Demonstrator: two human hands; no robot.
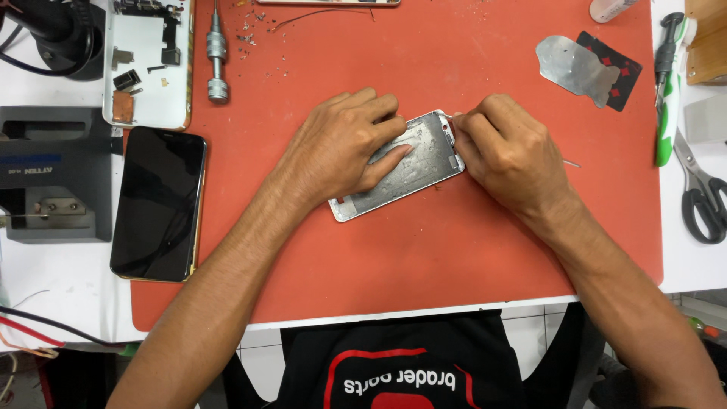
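Pressing left hand (344, 144) flat on silver phone frame (424, 163), fingers spread, pinning it mid red mat (424, 257) on tabletop. Right hand (503, 144) grip pinches thin metal tool (569, 162) at frame's top corner. Judgement: keep frame pinned, tool shallow, small strokes. Around: black phone (157, 203) left, screwdriver (217, 57), opened phone back (148, 60), metal plate (575, 67), scissors (700, 189) right. Nothing blocks hands

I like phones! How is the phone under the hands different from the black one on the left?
The silver phone frame is opened, showing bare metal; the black phone shows a dark glass screen. The frame is pinned by the left hand while the right hand works on it; the black one lies untouched. Both lie flat.
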